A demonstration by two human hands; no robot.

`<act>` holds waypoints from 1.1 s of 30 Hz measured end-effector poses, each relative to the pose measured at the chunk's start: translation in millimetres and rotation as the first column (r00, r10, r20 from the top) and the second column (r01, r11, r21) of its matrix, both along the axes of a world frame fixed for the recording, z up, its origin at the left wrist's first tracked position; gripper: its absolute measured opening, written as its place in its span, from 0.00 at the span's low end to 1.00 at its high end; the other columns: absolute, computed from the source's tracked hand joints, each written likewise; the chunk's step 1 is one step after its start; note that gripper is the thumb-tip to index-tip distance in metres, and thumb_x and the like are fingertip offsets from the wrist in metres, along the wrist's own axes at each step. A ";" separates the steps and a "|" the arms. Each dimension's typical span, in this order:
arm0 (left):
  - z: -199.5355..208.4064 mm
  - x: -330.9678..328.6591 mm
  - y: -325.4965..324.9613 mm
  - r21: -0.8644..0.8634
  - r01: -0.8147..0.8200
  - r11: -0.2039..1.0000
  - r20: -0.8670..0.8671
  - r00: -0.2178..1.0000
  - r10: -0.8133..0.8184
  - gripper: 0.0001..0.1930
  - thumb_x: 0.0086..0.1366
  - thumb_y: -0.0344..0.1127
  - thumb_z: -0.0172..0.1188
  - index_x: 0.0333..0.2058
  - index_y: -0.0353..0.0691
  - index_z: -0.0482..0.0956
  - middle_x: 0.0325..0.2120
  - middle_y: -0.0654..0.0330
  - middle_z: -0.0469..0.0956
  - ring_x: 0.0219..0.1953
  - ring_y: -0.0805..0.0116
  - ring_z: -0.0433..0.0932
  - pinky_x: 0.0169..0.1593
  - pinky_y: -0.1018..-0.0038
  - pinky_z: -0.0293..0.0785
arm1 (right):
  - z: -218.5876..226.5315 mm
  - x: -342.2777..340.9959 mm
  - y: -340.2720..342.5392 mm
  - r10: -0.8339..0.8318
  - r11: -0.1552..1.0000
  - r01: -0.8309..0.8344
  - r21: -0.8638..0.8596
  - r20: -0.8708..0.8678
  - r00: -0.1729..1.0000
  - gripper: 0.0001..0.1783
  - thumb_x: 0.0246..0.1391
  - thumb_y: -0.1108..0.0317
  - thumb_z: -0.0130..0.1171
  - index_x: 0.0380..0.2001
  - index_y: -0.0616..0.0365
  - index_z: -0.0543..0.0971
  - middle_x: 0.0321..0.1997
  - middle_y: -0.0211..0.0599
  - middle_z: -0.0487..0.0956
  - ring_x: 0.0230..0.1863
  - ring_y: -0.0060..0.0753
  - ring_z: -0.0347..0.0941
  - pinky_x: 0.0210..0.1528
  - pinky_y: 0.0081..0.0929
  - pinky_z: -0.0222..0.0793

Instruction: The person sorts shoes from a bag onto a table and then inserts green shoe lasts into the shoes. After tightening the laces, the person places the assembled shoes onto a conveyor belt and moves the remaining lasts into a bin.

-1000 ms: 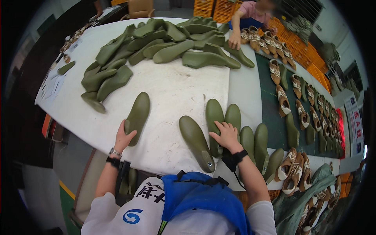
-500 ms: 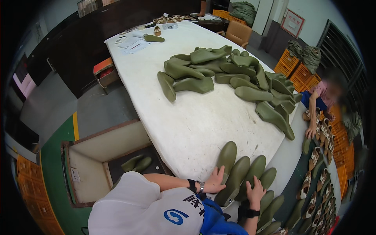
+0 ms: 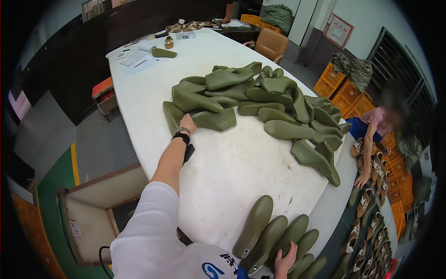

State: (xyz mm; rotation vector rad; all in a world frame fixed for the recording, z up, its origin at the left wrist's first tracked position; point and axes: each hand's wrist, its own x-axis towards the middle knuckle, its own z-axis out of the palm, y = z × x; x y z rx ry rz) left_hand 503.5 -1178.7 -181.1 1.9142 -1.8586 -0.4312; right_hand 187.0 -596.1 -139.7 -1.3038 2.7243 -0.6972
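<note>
Green plastic shoe lasts lie heaped on the white table. My left hand (image 3: 187, 124) reaches to the heap's near left edge, its fingers closed around the narrow end of a shoe last (image 3: 214, 120); the fingertips are partly hidden. Another shoe last (image 3: 172, 116) leans just left of that hand. At the table's near edge, several lasts stand side by side in a row, among them a long one (image 3: 254, 221). My right hand (image 3: 284, 261) lies on this row with its fingers stretched over a last (image 3: 292, 235), not wrapped around it.
To the right, a person (image 3: 371, 125) reaches over rows of brown-and-white shoes (image 3: 364, 203) and lasts. Orange crates (image 3: 330, 80) stand behind. Papers (image 3: 139, 60) and a single last lie at the table's far left. An open wooden bin (image 3: 88, 214) adjoins the near left edge.
My left hand has left the near row and stretched forward to the heap, closing on a last there. My right hand stays at the row. The head view has shifted somewhat.
</note>
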 end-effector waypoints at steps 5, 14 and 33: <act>31.3 -15.4 10.8 0.309 0.170 0.936 0.252 0.934 -0.253 0.35 0.42 0.36 0.64 0.54 0.45 0.66 0.44 0.48 0.74 0.46 0.54 0.73 0.50 0.65 0.72 | 21.8 12.3 -11.8 -0.053 0.998 0.049 0.045 0.082 0.995 0.30 0.43 0.69 0.59 0.53 0.59 0.66 0.56 0.58 0.63 0.57 0.59 0.58 0.59 0.41 0.55; 28.9 -3.8 59.0 0.631 0.691 0.352 -0.551 0.719 -0.424 0.26 0.43 0.35 0.69 0.44 0.35 0.75 0.35 0.55 0.78 0.37 0.68 0.76 0.42 0.72 0.73 | 49.8 -2.1 -67.8 0.198 0.976 -0.193 0.099 -0.045 0.979 0.33 0.40 0.70 0.62 0.53 0.59 0.65 0.56 0.55 0.64 0.57 0.59 0.59 0.58 0.43 0.56; 39.5 -86.9 17.7 0.233 0.762 0.604 0.490 0.445 -0.750 0.21 0.42 0.44 0.64 0.36 0.41 0.77 0.37 0.52 0.77 0.42 0.55 0.75 0.47 0.64 0.69 | 6.9 125.9 -223.3 0.493 0.817 -0.577 0.012 0.505 0.709 0.32 0.42 0.64 0.57 0.55 0.49 0.63 0.56 0.66 0.59 0.51 0.65 0.64 0.50 0.42 0.65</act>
